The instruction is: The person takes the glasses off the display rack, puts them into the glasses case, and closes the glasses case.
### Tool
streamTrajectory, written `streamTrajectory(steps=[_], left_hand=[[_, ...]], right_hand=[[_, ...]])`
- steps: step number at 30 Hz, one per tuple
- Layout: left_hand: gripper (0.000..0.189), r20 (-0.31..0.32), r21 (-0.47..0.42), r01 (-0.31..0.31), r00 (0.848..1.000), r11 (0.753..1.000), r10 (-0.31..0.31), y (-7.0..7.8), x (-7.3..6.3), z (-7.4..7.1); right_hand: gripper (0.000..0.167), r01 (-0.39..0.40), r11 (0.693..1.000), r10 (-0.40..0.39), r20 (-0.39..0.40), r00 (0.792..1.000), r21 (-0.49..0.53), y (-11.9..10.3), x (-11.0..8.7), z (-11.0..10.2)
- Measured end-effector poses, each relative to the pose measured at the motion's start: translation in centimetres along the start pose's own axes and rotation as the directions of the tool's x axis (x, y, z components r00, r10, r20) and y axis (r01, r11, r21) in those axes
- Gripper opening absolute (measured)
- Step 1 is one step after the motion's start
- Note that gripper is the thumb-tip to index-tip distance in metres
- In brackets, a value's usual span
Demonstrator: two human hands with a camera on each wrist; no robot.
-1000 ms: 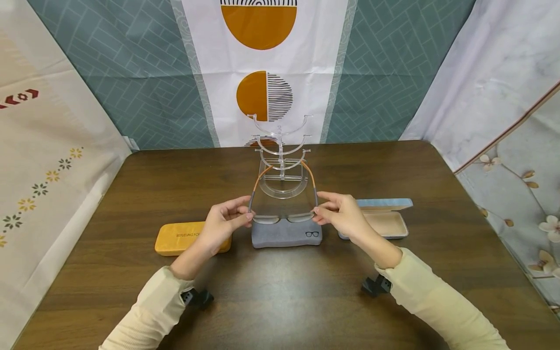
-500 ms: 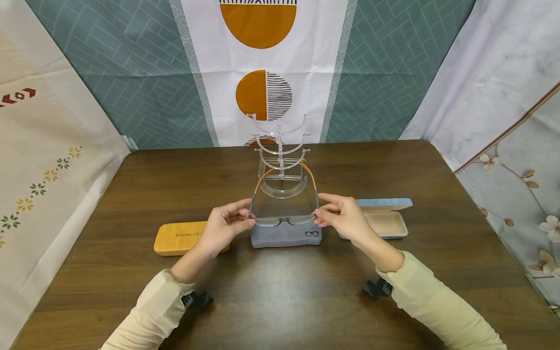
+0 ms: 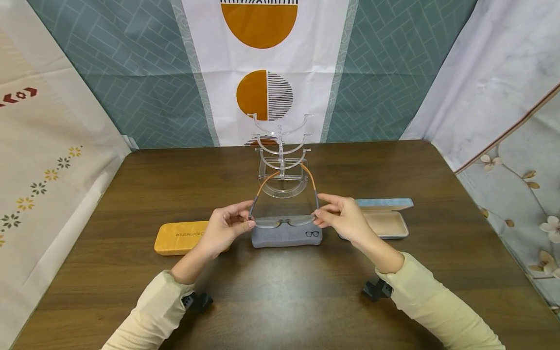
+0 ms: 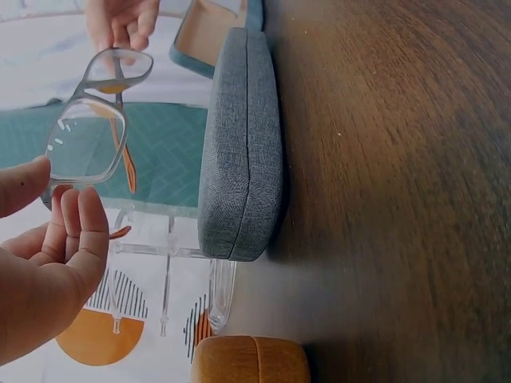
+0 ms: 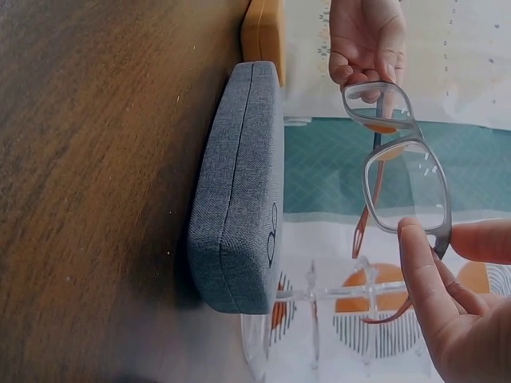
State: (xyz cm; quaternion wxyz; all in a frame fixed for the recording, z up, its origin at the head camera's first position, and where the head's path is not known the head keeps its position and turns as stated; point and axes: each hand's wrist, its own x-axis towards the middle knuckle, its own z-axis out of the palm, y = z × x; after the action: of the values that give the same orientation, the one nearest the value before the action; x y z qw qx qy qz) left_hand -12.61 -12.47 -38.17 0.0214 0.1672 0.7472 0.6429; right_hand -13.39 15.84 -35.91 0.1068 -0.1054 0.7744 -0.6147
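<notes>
A pair of eyeglasses [image 3: 284,221] with a grey frame and orange temple tips is held up above the grey glasses case [image 3: 286,238]. My left hand [image 3: 227,226] pinches its left hinge corner between thumb and fingers. At the opposite corner, my right hand [image 3: 343,216] pinches the frame the same way. Both temples are unfolded and point toward the clear display stand [image 3: 282,165] behind. In the left wrist view the eyeglasses [image 4: 88,140] hang apart from the shut grey case [image 4: 243,152]. The right wrist view shows a small glasses drawing on that case [image 5: 239,191].
A yellow glasses case [image 3: 179,238] lies shut at the left, partly behind my left forearm. An opened blue case [image 3: 387,223] with a beige lining sits at the right. The tiered stand is near the table's [image 3: 197,175] back edge, before a patterned cloth [image 3: 372,73].
The eyeglasses have tilted slightly, and the left temple tip has swung inward to the right. My hands keep their pinch and have barely moved.
</notes>
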Motion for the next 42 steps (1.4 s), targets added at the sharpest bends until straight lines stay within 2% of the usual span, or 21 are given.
streamTrajectory(steps=[16, 25, 42], left_hand=[[0.039, 0.047, 0.055, -0.103, 0.994, 0.993, 0.100, -0.36, 0.13, 0.12], [0.039, 0.059, 0.064, -0.097, 0.994, 0.993, 0.093, -0.18, 0.06, 0.20], [0.037, 0.117, 0.123, -0.122, 0.987, 0.985, 0.108, -0.22, 0.15, 0.28]], right_hand=[[0.048, 0.022, 1.000, -0.022, -0.014, 1.000, 0.007, 0.13, 0.02, 0.01], [0.048, 0.020, 1.000, -0.020, -0.014, 1.000, 0.015, 0.14, 0.02, 0.02], [0.047, 0.014, 1.000, -0.013, -0.020, 1.000, 0.019, 0.36, 0.10, -0.04]])
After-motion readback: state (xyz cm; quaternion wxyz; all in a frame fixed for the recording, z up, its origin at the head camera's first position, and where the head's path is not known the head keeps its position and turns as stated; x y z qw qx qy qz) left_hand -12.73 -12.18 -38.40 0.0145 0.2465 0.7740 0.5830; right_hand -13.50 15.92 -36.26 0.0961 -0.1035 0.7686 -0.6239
